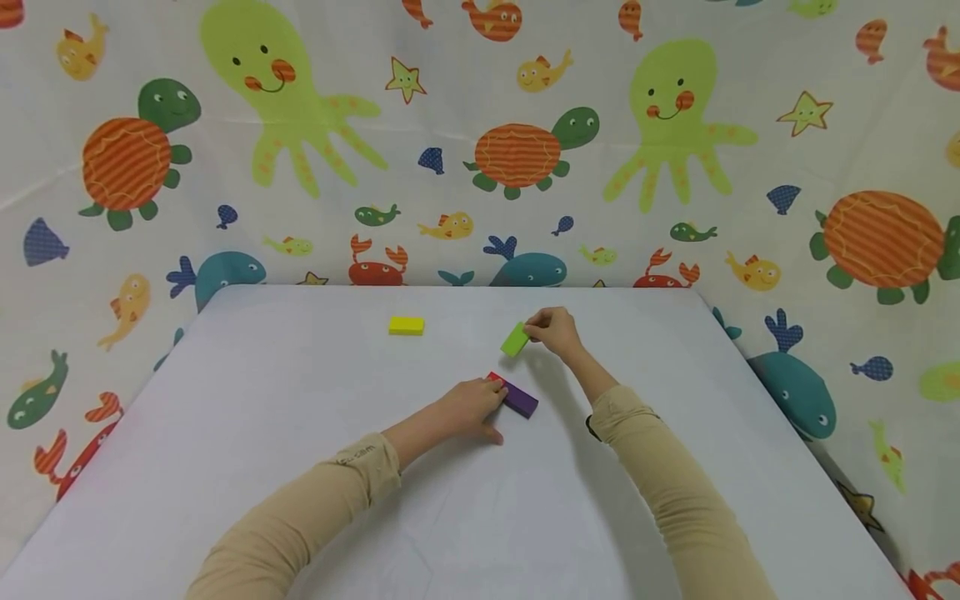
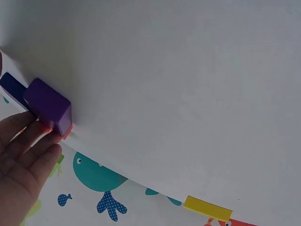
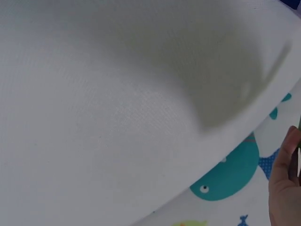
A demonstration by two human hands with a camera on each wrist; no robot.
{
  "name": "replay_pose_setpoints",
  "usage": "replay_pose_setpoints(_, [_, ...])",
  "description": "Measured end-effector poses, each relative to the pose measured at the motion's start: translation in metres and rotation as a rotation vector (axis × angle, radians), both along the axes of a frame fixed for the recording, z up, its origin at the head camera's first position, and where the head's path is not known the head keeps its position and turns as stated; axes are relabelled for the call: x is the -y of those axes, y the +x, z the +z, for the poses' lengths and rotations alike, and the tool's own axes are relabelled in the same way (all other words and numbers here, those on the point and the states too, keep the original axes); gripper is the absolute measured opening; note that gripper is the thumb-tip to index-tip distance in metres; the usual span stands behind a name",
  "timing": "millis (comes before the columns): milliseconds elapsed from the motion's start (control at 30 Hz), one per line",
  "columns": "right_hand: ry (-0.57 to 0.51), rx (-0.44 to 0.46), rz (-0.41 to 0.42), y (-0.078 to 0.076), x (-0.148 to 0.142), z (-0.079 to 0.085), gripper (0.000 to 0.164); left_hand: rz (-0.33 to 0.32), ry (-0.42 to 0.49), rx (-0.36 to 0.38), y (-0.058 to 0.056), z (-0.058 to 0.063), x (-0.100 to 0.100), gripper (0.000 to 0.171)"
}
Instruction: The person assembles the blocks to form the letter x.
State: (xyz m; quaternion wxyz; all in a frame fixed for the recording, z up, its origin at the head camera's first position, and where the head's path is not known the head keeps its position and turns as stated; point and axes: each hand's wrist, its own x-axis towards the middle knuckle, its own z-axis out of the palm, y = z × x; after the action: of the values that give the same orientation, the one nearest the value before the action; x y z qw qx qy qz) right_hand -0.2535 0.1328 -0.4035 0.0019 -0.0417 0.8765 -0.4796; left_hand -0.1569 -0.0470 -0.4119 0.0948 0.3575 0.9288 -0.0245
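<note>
In the head view my left hand [image 1: 472, 406] reaches over a purple block [image 1: 521, 401], with a red block [image 1: 494, 377] showing at its far end. The left wrist view shows its nearly straight fingers [image 2: 42, 148] touching the red and purple blocks from one side, the thumb standing apart. Beside the purple block there lies a dark blue block [image 2: 13, 89], which does not show in the head view. My right hand [image 1: 553, 330] pinches a light green block [image 1: 513, 340] by one end, tilted close over the table. Most of that block is out of the right wrist view.
A yellow block [image 1: 406, 326] lies by itself toward the back of the white table [image 1: 300, 400]. Behind the table and along its sides hangs a curtain [image 1: 450, 100] printed with sea animals.
</note>
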Motion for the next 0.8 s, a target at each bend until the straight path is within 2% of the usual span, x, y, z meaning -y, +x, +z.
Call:
replay_pose_setpoints(200, [0.021, 0.036, 0.031, 0.004, 0.002, -0.004, 0.016, -0.008, 0.015, 0.001, 0.001, -0.002, 0.0, 0.082])
replay_pose_setpoints(433, [0.032, 0.072, 0.06, 0.007, 0.006, -0.007, 0.015, -0.009, 0.015, -0.01, 0.002, 0.001, 0.002, 0.082])
replay_pose_setpoints(800, [0.055, 0.1, 0.064, 0.006, 0.011, -0.017, 0.014, -0.015, 0.027, -0.018, -0.001, -0.001, 0.003, 0.075])
